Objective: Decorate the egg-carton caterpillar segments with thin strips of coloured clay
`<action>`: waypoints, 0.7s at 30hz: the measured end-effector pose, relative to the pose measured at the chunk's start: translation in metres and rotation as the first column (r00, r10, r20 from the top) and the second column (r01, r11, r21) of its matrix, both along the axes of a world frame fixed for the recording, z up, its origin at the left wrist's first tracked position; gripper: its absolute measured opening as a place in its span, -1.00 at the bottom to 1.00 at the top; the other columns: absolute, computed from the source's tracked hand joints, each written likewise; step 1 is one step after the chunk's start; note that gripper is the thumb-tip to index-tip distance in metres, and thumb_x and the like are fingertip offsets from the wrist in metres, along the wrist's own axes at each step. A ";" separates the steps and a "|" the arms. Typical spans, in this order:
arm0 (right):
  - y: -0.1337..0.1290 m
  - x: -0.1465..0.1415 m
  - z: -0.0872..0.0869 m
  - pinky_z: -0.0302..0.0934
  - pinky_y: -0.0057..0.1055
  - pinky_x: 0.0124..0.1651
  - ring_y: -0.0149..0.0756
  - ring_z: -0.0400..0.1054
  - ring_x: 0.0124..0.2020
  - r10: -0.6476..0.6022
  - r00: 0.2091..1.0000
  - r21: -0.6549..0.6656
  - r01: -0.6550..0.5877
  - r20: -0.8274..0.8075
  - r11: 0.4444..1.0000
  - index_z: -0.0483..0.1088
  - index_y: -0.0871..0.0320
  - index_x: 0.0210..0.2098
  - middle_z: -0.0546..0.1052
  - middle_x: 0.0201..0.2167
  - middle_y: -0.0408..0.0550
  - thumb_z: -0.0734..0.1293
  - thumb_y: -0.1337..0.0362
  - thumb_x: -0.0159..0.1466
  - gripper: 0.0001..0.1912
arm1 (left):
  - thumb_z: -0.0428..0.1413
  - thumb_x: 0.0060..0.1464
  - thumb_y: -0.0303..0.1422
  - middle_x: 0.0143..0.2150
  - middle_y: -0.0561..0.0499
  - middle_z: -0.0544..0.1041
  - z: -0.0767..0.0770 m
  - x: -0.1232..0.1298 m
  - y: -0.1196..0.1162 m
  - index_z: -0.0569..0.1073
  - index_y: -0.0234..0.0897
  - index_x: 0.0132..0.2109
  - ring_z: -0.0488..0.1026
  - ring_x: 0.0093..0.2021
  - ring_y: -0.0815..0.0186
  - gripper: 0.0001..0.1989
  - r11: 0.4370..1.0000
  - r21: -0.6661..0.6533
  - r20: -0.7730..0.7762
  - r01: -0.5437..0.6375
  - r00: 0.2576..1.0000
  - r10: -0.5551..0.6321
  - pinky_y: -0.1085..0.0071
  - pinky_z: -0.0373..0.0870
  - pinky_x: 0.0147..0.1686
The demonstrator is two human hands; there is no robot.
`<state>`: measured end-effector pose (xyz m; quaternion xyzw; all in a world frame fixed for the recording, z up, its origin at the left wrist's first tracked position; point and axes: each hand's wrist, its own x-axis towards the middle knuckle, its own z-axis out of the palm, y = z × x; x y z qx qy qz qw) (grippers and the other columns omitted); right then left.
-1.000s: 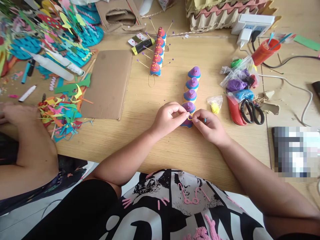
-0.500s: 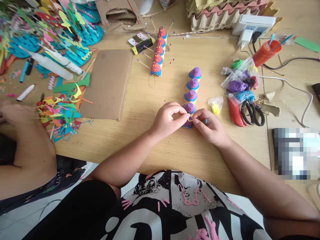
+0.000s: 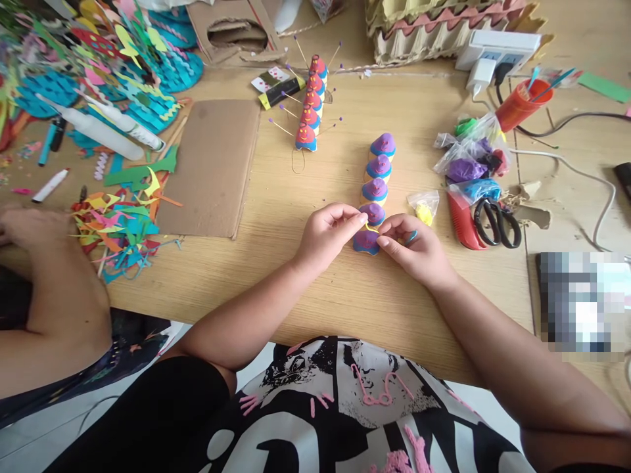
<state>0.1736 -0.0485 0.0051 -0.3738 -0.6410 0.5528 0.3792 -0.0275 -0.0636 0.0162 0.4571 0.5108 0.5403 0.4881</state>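
Note:
Between my hands stretches a thin yellow strand (image 3: 372, 228), probably modelling clay. My left hand (image 3: 326, 235) pinches one end between thumb and forefinger. The other end lies at the fingertips of my right hand (image 3: 418, 255), which are also pinched; a small blue piece shows at one of its fingers. Just beneath is a row of egg-carton cups (image 3: 376, 190) covered in purple and blue, its nearest cup partly behind my fingers. A small clear bag with a yellow lump (image 3: 424, 211) lies right of my right hand.
Farther back stands a red and blue egg-carton row (image 3: 309, 117) with thin sticks. Cardboard (image 3: 211, 164) and paper scraps (image 3: 123, 223) lie left, near another person's arm (image 3: 64, 282). On the right are scissors (image 3: 497, 223), bagged clay (image 3: 468, 169), an orange cup (image 3: 522, 105) and cables.
My left hand has drawn slightly left and up, so more of the yellow strand shows between the hands. More of the nearest purple cup is visible. The other person's arm stays put.

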 end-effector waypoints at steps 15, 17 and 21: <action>0.000 -0.002 0.002 0.25 -0.36 -0.32 -0.36 0.37 -0.38 -0.044 0.998 -0.023 0.043 -0.049 0.999 0.51 0.10 -0.24 0.57 -0.36 -0.11 0.54 -0.11 0.30 -0.60 | 0.35 0.13 -0.28 -0.39 0.06 0.57 0.002 -0.002 -0.002 0.60 -0.24 -0.40 0.41 -0.36 0.40 -0.81 0.989 0.143 -0.146 0.046 0.989 -0.025 0.42 0.35 -0.31; 0.001 -0.002 0.002 0.23 -0.36 -0.34 -0.37 0.35 -0.41 -0.016 0.999 -0.013 0.016 -0.035 1.000 0.53 0.10 -0.20 0.54 -0.38 -0.12 0.55 -0.09 0.30 -0.60 | 0.35 0.13 -0.26 -0.40 0.06 0.57 0.002 -0.002 -0.003 0.60 -0.24 -0.40 0.41 -0.36 0.40 -0.80 0.992 0.110 -0.091 0.054 0.995 -0.044 0.42 0.34 -0.31; 0.000 -0.002 -0.001 0.14 -0.37 -0.39 -0.41 0.22 -0.47 0.015 1.000 0.042 -0.015 0.004 0.999 0.56 0.11 -0.07 0.41 -0.47 -0.21 0.56 -0.04 0.30 -0.61 | 0.37 0.14 -0.21 -0.40 0.07 0.56 0.004 0.000 -0.006 0.61 -0.24 -0.38 0.39 -0.37 0.41 -0.77 0.994 0.063 -0.014 0.089 0.996 -0.088 0.41 0.32 -0.31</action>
